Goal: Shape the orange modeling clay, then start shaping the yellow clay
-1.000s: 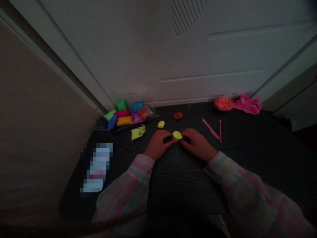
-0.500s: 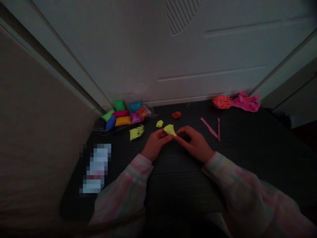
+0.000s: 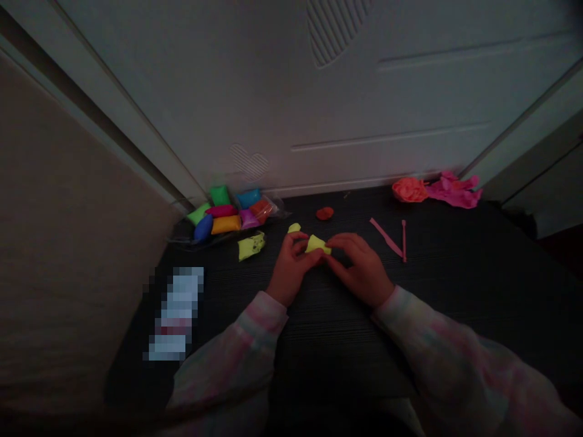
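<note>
Between my two hands is a flattened piece of yellow modelling clay (image 3: 317, 245). My left hand (image 3: 291, 267) pinches its left side between thumb and fingers. The fingertips of my right hand (image 3: 362, 267) are closed on its right edge. Just behind my left fingers lies a smaller yellow clay lump (image 3: 294, 228), partly hidden by them. Left of it rests a yellow clay packet (image 3: 251, 247) with dark marks. A red-orange clay lump (image 3: 325, 213) sits on the table beyond my hands.
Several coloured clay packets (image 3: 226, 224) lie in a clear bag at the back left. Pink tools (image 3: 403, 241) rest to the right. Orange (image 3: 410, 189) and pink crumpled pieces (image 3: 455, 190) are by the white door (image 3: 255, 79). A blurred-out flat object (image 3: 177, 315) lies left on the dark table (image 3: 332, 346).
My left hand has shifted slightly right and now covers part of the small yellow lump. The yellow clay between my hands has turned and moved a little to the right.
</note>
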The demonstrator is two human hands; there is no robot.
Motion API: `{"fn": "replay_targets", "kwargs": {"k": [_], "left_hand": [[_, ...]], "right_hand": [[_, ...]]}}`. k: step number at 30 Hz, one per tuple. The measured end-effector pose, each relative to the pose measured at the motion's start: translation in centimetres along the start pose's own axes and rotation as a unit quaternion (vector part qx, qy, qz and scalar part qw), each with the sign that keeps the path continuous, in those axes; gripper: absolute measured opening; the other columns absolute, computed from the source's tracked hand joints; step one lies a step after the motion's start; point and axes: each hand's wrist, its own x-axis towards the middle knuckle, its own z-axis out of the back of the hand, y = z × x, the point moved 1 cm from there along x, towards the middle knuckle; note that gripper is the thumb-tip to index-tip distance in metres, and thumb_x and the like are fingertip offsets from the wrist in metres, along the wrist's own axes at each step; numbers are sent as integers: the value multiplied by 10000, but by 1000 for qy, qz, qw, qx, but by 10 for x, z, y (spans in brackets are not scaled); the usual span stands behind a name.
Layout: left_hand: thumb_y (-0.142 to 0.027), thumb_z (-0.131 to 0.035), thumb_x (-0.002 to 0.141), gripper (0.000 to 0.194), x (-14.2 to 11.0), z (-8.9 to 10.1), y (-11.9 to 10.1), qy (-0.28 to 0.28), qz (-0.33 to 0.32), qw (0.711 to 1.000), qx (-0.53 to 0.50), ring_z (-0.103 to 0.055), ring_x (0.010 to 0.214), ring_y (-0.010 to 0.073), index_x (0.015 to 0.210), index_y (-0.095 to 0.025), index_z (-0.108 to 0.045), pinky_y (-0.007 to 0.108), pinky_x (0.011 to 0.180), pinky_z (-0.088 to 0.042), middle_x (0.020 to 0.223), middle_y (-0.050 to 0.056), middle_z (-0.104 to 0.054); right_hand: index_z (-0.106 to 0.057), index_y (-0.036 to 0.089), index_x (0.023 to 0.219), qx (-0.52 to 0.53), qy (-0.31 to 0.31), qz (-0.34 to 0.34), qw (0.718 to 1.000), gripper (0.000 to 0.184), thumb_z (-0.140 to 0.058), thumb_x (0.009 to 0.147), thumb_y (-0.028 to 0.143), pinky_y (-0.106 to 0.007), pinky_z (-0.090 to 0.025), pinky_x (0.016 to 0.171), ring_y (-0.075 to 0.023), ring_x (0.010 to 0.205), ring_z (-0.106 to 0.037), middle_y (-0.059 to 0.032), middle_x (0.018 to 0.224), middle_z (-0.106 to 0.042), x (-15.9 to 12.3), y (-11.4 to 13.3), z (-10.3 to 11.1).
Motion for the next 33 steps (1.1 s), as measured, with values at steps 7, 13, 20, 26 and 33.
{"fn": "replay_targets", "kwargs": {"k": [7,13,20,26,33], "left_hand": [[-212,-655,598,167,3,5,2,23,23,998,58,-541,684,76,735,-131,-604,242,714,-421,725,-15,-603],[-152,-668,576,104,1,2,-1,9,65,997,-31,-550,656,65,649,-112,-606,228,698,-431,675,-13,-606],[-121,-637,599,126,0,1,-3,41,117,988,-93,-559,665,73,700,-106,-563,217,676,-431,709,1,-593],[-56,-653,539,361,2,2,-4,28,-9,999,-43,-554,705,64,793,-193,-436,216,703,-414,775,-56,-563],[-80,-635,552,326,5,6,-2,18,-25,999,-11,-545,762,84,772,-184,-417,270,765,-418,824,-43,-529]], "right_hand": [[-486,187,920,26,11,-10,1000,201,-538,727,157,-326,-473,725,-171,836,-533,-65,869,-556,-1,-1,-2],[-487,193,889,31,7,9,999,168,-525,735,136,-320,-472,749,-162,848,-533,-61,868,-557,-1,2,0],[-473,212,911,38,5,38,999,199,-512,734,130,-332,-474,733,-163,832,-529,-52,874,-537,-1,7,2],[-413,183,1048,77,-5,-33,996,346,-543,730,221,-343,-466,712,-172,817,-510,-80,941,-499,-1,5,1],[-472,189,918,88,24,-63,994,176,-514,746,191,-305,-454,651,-148,721,-505,-37,806,-518,1,2,-2]]}}
